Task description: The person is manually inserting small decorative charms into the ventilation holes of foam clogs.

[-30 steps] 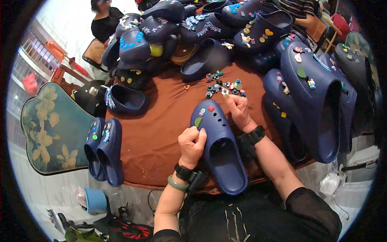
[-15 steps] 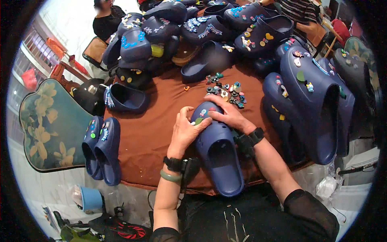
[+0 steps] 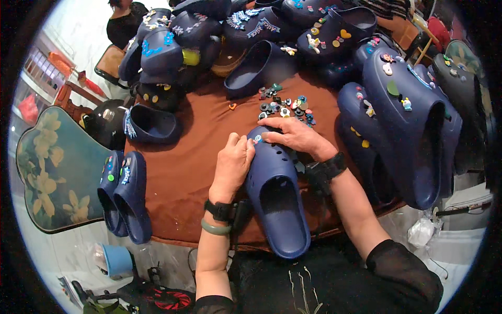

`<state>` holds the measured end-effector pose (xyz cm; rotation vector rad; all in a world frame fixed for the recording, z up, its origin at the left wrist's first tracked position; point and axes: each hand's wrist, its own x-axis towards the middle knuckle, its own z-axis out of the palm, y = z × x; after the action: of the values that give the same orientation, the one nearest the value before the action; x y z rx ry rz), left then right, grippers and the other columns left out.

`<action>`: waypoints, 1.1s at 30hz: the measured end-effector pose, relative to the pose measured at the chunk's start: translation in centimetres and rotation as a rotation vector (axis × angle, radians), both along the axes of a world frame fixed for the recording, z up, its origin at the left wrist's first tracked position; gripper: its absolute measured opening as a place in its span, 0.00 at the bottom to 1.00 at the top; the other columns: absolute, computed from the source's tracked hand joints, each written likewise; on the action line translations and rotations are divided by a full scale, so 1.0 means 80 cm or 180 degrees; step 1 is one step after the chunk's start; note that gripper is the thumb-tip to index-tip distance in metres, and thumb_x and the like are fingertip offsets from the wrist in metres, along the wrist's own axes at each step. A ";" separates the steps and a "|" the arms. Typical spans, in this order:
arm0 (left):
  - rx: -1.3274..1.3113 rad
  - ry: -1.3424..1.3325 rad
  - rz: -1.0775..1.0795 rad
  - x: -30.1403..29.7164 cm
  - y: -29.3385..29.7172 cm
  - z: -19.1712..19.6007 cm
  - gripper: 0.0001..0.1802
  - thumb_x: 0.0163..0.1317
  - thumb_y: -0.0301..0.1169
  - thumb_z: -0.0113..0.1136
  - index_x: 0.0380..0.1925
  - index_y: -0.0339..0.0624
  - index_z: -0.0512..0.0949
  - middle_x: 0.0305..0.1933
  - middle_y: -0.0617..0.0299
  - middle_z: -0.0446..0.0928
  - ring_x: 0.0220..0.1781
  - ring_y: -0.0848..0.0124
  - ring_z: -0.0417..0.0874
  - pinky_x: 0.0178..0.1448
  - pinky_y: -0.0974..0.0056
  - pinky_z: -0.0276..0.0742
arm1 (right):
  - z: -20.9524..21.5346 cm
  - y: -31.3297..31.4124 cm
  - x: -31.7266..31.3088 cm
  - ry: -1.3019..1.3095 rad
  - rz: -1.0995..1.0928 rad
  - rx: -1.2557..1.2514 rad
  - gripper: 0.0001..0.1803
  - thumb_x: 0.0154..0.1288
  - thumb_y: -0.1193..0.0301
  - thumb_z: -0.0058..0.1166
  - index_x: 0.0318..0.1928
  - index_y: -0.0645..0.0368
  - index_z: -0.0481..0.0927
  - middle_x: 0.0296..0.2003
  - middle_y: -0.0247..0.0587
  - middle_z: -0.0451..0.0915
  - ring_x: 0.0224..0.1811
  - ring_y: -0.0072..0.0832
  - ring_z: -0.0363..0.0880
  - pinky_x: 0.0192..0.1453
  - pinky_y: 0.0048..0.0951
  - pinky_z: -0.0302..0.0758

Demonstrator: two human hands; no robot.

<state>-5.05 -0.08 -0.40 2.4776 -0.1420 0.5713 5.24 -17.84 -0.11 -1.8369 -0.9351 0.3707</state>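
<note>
A navy blue clog (image 3: pixel 277 180) lies in front of me, its toe pointing away and its heel at the table's near edge. My right hand (image 3: pixel 298 136) grips the toe from the right, fingers across the top. At the toe's left side, my left hand (image 3: pixel 234 159) is closed with fingertips pinched together; whatever they hold is hidden. Between the hands, a round swirl charm (image 3: pixel 258 138) sits on the toe. Bare holes show in the clog's upper. Just beyond the toe lies a pile of small loose charms (image 3: pixel 285 110) in mixed colours.
Charm-covered navy clogs (image 3: pixel 162 60) are heaped across the back of the brown tablecloth (image 3: pixel 178 193). Large clogs (image 3: pixel 402 120) stand at the right, and a pair (image 3: pixel 130 193) sits at the left edge. A floral chair back (image 3: pixel 57 178) stands left. A person (image 3: pixel 125 23) is at the far left.
My left fingers have curled into a pinch, and the green charm seen on the clog before is out of sight. More bare holes show. The whole view has shifted slightly.
</note>
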 end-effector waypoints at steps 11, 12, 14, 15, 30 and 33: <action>-0.0138 -0.0261 0.0189 -0.001 0.019 -0.027 0.10 0.67 0.29 0.50 0.30 0.35 0.76 0.29 0.50 0.71 0.31 0.51 0.77 0.33 0.53 0.74 | -0.008 0.011 -0.008 -0.1259 -0.0067 -0.0086 0.19 0.71 0.63 0.44 0.51 0.66 0.74 0.46 0.54 0.78 0.53 0.47 0.75 0.57 0.40 0.71; -0.0241 -0.0241 0.0246 0.001 0.022 -0.031 0.10 0.68 0.29 0.50 0.31 0.35 0.76 0.28 0.50 0.71 0.31 0.51 0.77 0.34 0.54 0.74 | -0.007 0.009 -0.012 -0.1245 -0.0121 -0.0102 0.19 0.71 0.63 0.44 0.51 0.66 0.74 0.47 0.55 0.78 0.53 0.47 0.75 0.57 0.40 0.71; -0.0325 -0.0159 0.0284 0.000 0.021 -0.037 0.13 0.69 0.31 0.48 0.32 0.34 0.77 0.29 0.49 0.74 0.32 0.53 0.78 0.36 0.55 0.73 | -0.004 0.006 -0.013 -0.1234 -0.0167 -0.0118 0.19 0.71 0.63 0.43 0.50 0.66 0.74 0.47 0.55 0.77 0.53 0.48 0.75 0.57 0.40 0.71; -0.0400 -0.0070 0.0301 -0.001 0.020 -0.037 0.15 0.71 0.32 0.46 0.33 0.33 0.79 0.30 0.49 0.77 0.32 0.54 0.79 0.37 0.56 0.73 | -0.003 0.005 -0.014 -0.1237 -0.0161 -0.0140 0.19 0.71 0.63 0.43 0.50 0.67 0.74 0.47 0.55 0.77 0.53 0.48 0.75 0.57 0.40 0.71; -0.1434 0.0852 0.0246 0.000 -0.002 -0.020 0.29 0.45 0.48 0.75 0.21 0.41 0.65 0.20 0.63 0.64 0.24 0.71 0.65 0.29 0.64 0.66 | -0.013 -0.003 -0.013 0.0443 0.0492 0.0018 0.32 0.62 0.54 0.56 0.59 0.63 0.70 0.55 0.53 0.74 0.58 0.40 0.73 0.61 0.34 0.69; -0.1517 0.1145 0.0334 0.002 -0.006 -0.007 0.28 0.45 0.47 0.75 0.21 0.41 0.65 0.21 0.64 0.65 0.25 0.73 0.65 0.30 0.66 0.66 | -0.016 -0.006 -0.010 0.0009 0.0312 0.0024 0.29 0.63 0.56 0.57 0.58 0.63 0.72 0.55 0.53 0.76 0.57 0.39 0.75 0.59 0.33 0.70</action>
<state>-4.92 -0.52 -0.95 2.0824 0.2409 0.1639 4.46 -18.32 -1.41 -1.7874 -1.0257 0.4293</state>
